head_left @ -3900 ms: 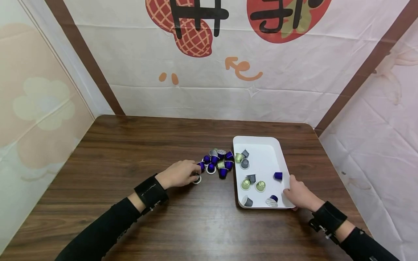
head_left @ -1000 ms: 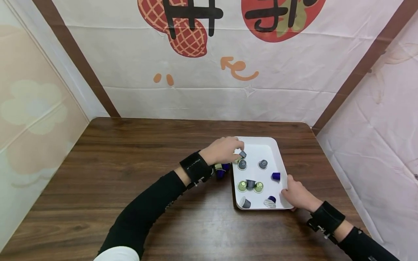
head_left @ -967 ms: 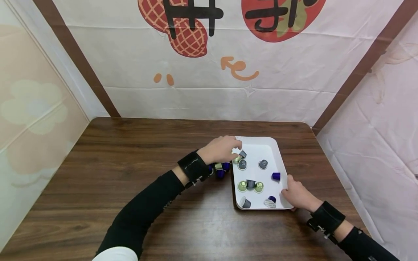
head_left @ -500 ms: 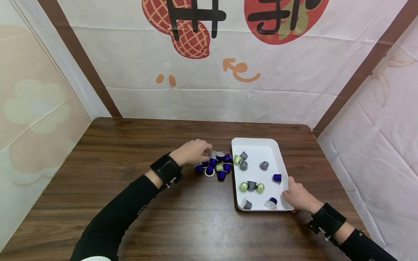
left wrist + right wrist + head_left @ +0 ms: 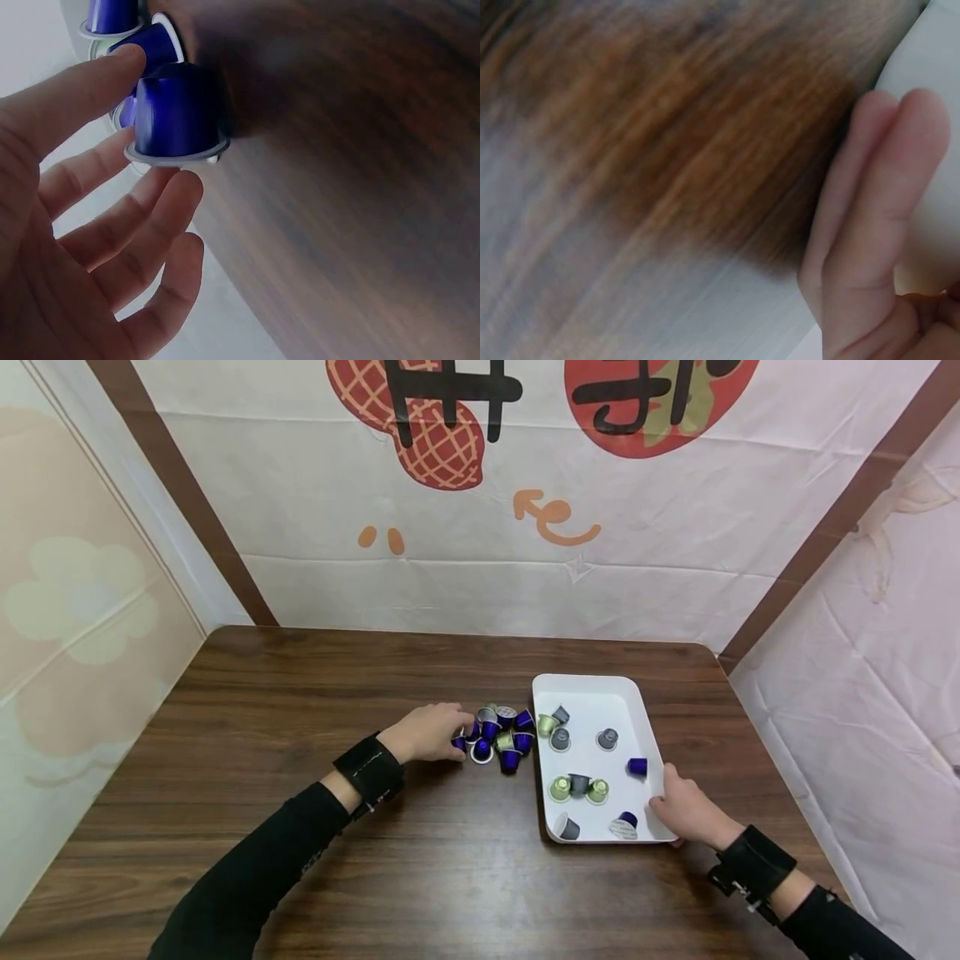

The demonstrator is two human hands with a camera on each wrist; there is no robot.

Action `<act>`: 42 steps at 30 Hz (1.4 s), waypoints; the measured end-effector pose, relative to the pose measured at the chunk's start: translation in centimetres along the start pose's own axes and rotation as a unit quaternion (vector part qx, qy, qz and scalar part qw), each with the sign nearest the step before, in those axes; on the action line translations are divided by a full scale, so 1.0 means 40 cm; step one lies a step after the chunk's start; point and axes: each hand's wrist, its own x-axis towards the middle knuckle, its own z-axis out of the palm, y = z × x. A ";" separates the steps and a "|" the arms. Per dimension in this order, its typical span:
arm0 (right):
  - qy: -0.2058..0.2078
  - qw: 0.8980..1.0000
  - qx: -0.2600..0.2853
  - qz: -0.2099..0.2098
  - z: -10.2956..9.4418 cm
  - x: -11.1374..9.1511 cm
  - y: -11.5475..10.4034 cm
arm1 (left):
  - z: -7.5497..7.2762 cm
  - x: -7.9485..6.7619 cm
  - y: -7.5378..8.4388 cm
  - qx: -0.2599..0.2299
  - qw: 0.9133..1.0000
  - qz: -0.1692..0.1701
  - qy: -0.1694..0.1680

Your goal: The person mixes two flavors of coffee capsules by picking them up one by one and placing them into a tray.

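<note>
My left hand (image 5: 431,732) is at the left edge of a pile of coffee capsules, mostly blue. In the left wrist view its thumb and fingers are spread, with a blue coffee capsule (image 5: 178,116) between them, rim down; the thumb tip overlaps another blue capsule (image 5: 154,46) behind. At the right, my right hand (image 5: 688,806) grips the near right edge of a white tray (image 5: 615,702), thumb over the rim and fingers under it. Inside the tray are green capsules (image 5: 597,790), grey ones (image 5: 607,739) and two blue ones (image 5: 637,767), some upright and some on their sides.
The pile, with a green capsule (image 5: 505,742) among the blue ones, lies close against the tray's left side. All of it is on a dark wooden table (image 5: 360,677), which has a printed fabric wall (image 5: 450,593) behind its far edge.
My left hand went from the pile to the tray's far left and back to the pile, then shifted lower left. A grey capsule now stands mid-tray. The right hand keeps its place.
</note>
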 end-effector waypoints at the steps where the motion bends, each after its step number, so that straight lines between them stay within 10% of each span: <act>1: 0.000 1.000 0.000 -0.001 -0.002 0.000 -0.001 | 0.002 0.000 0.000 0.009 1.000 0.002 0.003; 24: 0.013 1.000 -0.005 -0.023 -0.002 -0.004 0.013 | 0.009 -0.014 0.010 0.017 0.999 -0.008 0.029; 42: 0.005 1.000 -0.005 -0.011 0.001 0.000 0.005 | -0.057 0.052 0.176 0.027 0.996 0.053 0.063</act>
